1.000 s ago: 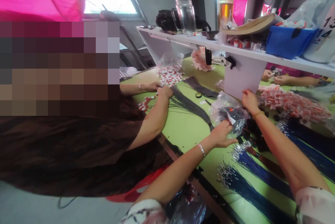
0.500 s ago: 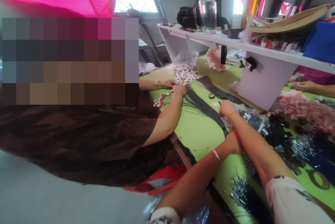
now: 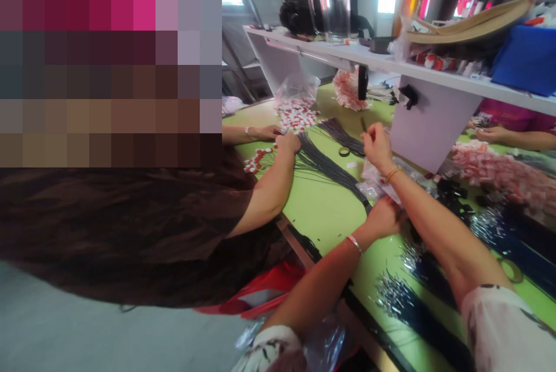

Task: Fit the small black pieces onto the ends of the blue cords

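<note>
My right hand [image 3: 377,143] is raised above a clear plastic bag [image 3: 373,178], its fingers pinched on a small dark strip [image 3: 364,124] that points up. My left hand [image 3: 384,217] rests low beside the bag with its fingers curled in. What those fingers hold is hidden. The dark, gathered end of a long bundle of grey wires [image 3: 332,169] reaches up to my left hand. At the bundle's far end, a co-worker's hands [image 3: 287,140] handle the wires near red-and-white connectors [image 3: 260,159].
A pile of red-and-white connectors [image 3: 297,117] lies at the back. A tape roll [image 3: 344,152] is beside a second wire bundle [image 3: 339,131]. Dark blue wire bundles [image 3: 428,325] lie near me. A white shelf [image 3: 304,47] holds a glass mug [image 3: 333,10]. Another person's hand [image 3: 490,134] is at right.
My right hand has risen away from my left hand with the dark strip, uncovering more of the plastic bag. My left hand stays by the bundle's end. The whole view has shifted slightly.
</note>
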Available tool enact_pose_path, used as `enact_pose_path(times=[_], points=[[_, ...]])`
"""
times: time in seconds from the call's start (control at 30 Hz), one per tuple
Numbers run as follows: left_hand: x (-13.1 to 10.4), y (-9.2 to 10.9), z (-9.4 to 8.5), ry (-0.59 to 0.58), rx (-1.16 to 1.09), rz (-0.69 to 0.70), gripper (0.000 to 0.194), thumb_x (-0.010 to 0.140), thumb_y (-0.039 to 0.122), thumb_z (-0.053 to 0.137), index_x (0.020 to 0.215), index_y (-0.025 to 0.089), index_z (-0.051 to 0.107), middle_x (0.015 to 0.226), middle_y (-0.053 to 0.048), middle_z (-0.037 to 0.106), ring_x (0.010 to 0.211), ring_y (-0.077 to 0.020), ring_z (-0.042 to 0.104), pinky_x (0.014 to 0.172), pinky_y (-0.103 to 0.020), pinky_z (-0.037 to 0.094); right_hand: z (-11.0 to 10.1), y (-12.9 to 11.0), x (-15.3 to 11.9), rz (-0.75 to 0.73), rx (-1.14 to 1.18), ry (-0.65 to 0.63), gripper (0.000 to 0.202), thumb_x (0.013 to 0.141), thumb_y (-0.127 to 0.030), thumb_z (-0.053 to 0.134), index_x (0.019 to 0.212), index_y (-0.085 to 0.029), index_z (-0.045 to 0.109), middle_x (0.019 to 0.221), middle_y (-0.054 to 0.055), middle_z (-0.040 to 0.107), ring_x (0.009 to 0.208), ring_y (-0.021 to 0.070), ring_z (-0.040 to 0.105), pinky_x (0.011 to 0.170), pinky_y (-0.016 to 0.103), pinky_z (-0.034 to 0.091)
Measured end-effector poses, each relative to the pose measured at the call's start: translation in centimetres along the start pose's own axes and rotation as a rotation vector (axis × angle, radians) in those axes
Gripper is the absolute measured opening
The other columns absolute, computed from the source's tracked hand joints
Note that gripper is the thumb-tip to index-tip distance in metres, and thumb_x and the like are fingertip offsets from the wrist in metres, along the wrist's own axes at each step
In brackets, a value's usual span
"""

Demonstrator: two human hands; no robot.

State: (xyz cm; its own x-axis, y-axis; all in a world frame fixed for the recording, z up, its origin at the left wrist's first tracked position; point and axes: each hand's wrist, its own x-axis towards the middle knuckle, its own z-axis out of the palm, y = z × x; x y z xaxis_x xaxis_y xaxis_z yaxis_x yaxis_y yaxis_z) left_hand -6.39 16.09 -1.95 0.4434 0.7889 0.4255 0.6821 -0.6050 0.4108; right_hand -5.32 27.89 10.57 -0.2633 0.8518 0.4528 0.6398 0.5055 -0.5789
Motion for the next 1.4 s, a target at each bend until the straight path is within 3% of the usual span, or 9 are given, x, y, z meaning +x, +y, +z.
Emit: enact_pose_path(times=[0.17, 0.27, 0.37, 0.5, 0.6, 0.8, 0.93, 1.1, 1.4], points=[[0.5, 0.3, -0.6, 0.199, 0.102, -0.205, 0.024, 0.085, 0.036, 0.051, 0.085, 0.016, 0.065, 0.097, -0.016, 0.062, 0.110, -0.0328, 0.046, 0.096, -0.051, 0.033, -12.6, -0.2, -4.1, -0.232, 0.285, 0.192, 0.018, 0.093, -0.033, 0.040, 0.104, -0.021, 0.046, 0.084, 0.001, 0.055, 0.074, 0.0125, 0.052, 0.070, 0.028, 0.043], [1.1, 0.2, -0.4, 0.251, 0.052, -0.278, 0.023, 0.082, 0.037, 0.055, 0.085, 0.016, 0.063, 0.102, -0.017, 0.060, 0.114, -0.0340, 0.042, 0.100, -0.053, 0.026, -19.1, 1.3, -10.8, -0.130, 0.194, 0.184, 0.014, 0.088, -0.032, 0.051, 0.098, -0.021, 0.051, 0.078, -0.002, 0.053, 0.066, 0.0106, 0.050, 0.063, 0.025, 0.041], [2.0, -0.1, -0.8, 0.260, -0.110, -0.391, 0.025, 0.074, 0.040, 0.064, 0.083, 0.017, 0.061, 0.102, -0.016, 0.059, 0.111, -0.0347, 0.043, 0.101, -0.052, 0.023, -22.1, 3.8, -18.5, 0.068, 0.077, 0.082, 0.020, 0.091, -0.037, 0.044, 0.097, -0.021, 0.055, 0.075, -0.001, 0.055, 0.063, 0.0115, 0.049, 0.060, 0.025, 0.040], [1.8, 1.8, -3.3, 0.366, -0.348, -0.463, 0.036, 0.062, 0.039, 0.075, 0.087, 0.018, 0.061, 0.105, -0.013, 0.059, 0.113, -0.0344, 0.041, 0.103, -0.049, 0.022, -22.4, 6.4, -26.9, 0.206, -0.078, -0.204, 0.029, 0.090, -0.041, 0.043, 0.080, -0.019, 0.058, 0.069, 0.000, 0.059, 0.063, 0.0133, 0.051, 0.060, 0.025, 0.040], [0.2, 5.8, -4.6, 0.428, -0.270, -0.351, 0.034, 0.077, 0.038, 0.063, 0.105, 0.019, 0.059, 0.125, -0.014, 0.051, 0.121, -0.0325, 0.036, 0.104, -0.048, 0.023, -21.6, 7.4, -30.4, 0.202, -0.180, -0.262, 0.029, 0.092, -0.036, 0.038, 0.088, -0.019, 0.061, 0.075, 0.003, 0.064, 0.064, 0.0145, 0.054, 0.064, 0.026, 0.041], [-3.6, 12.4, -0.7, -0.236, -0.226, 0.256, 0.023, 0.088, 0.034, 0.046, 0.098, 0.023, 0.064, 0.097, -0.009, 0.062, 0.097, -0.0223, 0.054, 0.090, -0.039, 0.040, -19.3, 8.0, -31.6, 0.208, -0.299, -0.344, 0.029, 0.095, -0.029, 0.031, 0.110, -0.017, 0.053, 0.079, 0.006, 0.066, 0.067, 0.0163, 0.059, 0.063, 0.025, 0.037], [-4.9, 12.3, 1.5, -0.225, -0.035, 0.299, 0.026, 0.090, 0.036, 0.043, 0.098, 0.020, 0.062, 0.097, -0.010, 0.061, 0.096, -0.0221, 0.054, 0.089, -0.040, 0.040, -18.3, 7.9, -31.3, 0.168, -0.376, -0.409, 0.026, 0.096, -0.027, 0.032, 0.097, -0.018, 0.055, 0.081, 0.005, 0.066, 0.069, 0.0146, 0.058, 0.062, 0.023, 0.033], [-5.1, 11.9, 1.8, -0.207, 0.078, 0.270, 0.033, 0.093, 0.033, 0.035, 0.081, 0.017, 0.061, 0.081, -0.009, 0.059, 0.082, -0.0202, 0.055, 0.078, -0.037, 0.045, -17.5, 8.2, -31.3, 0.161, -0.456, -0.437, 0.028, 0.097, -0.030, 0.031, 0.089, -0.018, 0.056, 0.080, 0.005, 0.066, 0.068, 0.0134, 0.057, 0.061, 0.023, 0.031], [-5.0, 12.2, 2.2, -0.099, -0.052, 0.110, 0.039, 0.087, 0.015, 0.038, 0.123, 0.018, 0.050, 0.114, -0.011, 0.058, 0.099, -0.0206, 0.058, 0.086, -0.036, 0.051, -17.1, 8.3, -31.1, 0.147, -0.655, -0.501, 0.027, 0.096, -0.030, 0.034, 0.100, -0.018, 0.057, 0.091, 0.007, 0.067, 0.076, 0.0167, 0.063, 0.061, 0.024, 0.034]])
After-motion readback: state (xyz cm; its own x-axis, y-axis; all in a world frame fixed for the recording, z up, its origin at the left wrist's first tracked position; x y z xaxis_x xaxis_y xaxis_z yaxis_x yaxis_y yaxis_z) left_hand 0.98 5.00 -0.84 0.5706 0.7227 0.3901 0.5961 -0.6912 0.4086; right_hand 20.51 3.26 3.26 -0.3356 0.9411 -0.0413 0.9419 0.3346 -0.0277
